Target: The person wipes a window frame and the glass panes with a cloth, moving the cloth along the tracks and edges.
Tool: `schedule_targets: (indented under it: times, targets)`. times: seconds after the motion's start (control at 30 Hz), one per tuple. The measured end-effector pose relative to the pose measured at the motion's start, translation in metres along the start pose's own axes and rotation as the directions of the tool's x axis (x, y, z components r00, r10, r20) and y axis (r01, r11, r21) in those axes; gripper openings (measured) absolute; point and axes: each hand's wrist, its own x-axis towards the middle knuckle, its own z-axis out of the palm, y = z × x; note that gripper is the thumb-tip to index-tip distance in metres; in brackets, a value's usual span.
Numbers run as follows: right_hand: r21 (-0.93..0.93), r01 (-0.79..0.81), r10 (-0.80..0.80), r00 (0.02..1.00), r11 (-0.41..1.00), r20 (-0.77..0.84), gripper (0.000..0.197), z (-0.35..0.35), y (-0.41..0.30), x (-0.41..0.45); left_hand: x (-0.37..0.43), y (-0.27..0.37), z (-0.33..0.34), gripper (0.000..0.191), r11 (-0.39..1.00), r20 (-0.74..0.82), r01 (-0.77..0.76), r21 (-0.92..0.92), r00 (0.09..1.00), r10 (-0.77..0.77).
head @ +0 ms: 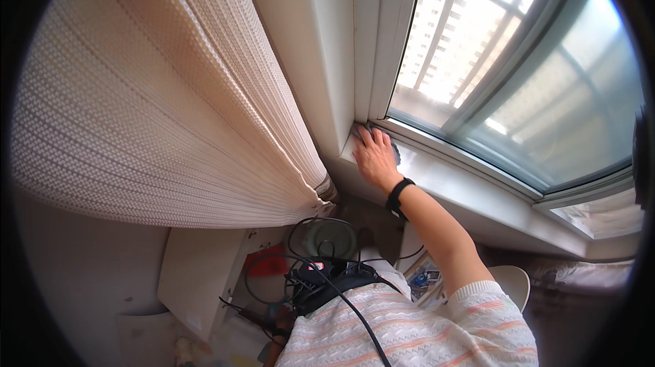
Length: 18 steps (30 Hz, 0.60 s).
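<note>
My right hand [376, 157], with a black band on its wrist, reaches out to the inner corner of the white windowsill [455, 180]. Under its palm and fingers is a grey cloth [396, 153], pressed against the sill beside the window frame. Most of the cloth is covered by the hand. Low at the left of my body, my left hand [283, 317] shows only in part and in shadow. Something teal is close to its fingers, but whether they hold it is unclear.
A beige pleated curtain [204, 111] hangs at the left. The sliding window [558, 111] stands right of the corner. Black cables [353, 305] loop around a black waist bag [327, 285]. Below are a pale green basin [331, 238], an open cabinet door [199, 275] and a chair back [514, 285].
</note>
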Motion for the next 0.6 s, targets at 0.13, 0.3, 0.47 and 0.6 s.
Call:
schedule_targets:
  times: [0.13, 0.3, 0.47, 0.6]
  targets:
    - [-0.066, -0.135, 0.134, 0.991, 0.989, -0.021, 0.026, 0.025, -0.014, 0.013, 0.014, 0.001, -0.037, 0.035, 0.921, 0.109, 0.236, -0.311, 0.971, -0.213]
    - [-0.012, -0.164, 0.165, 0.983, 0.986, 0.086, 0.023, 0.008, 0.022, 0.008, 0.060, 0.002, -0.095, 0.059, 0.821, 0.276, 0.361, -0.442, 0.926, -0.259]
    - [0.028, -0.214, 0.216, 0.974, 0.976, -0.070, 0.023, 0.019, -0.012, 0.023, 0.050, -0.028, -0.055, 0.076, 0.951, -0.099, 0.016, -0.308, 0.994, -0.049]
    - [0.179, 0.055, -0.047, 0.998, 0.982, -0.049, 0.025, 0.013, 0.007, -0.014, 0.061, -0.007, -0.097, 0.065, 0.762, 0.136, 0.273, -0.587, 0.961, -0.240]
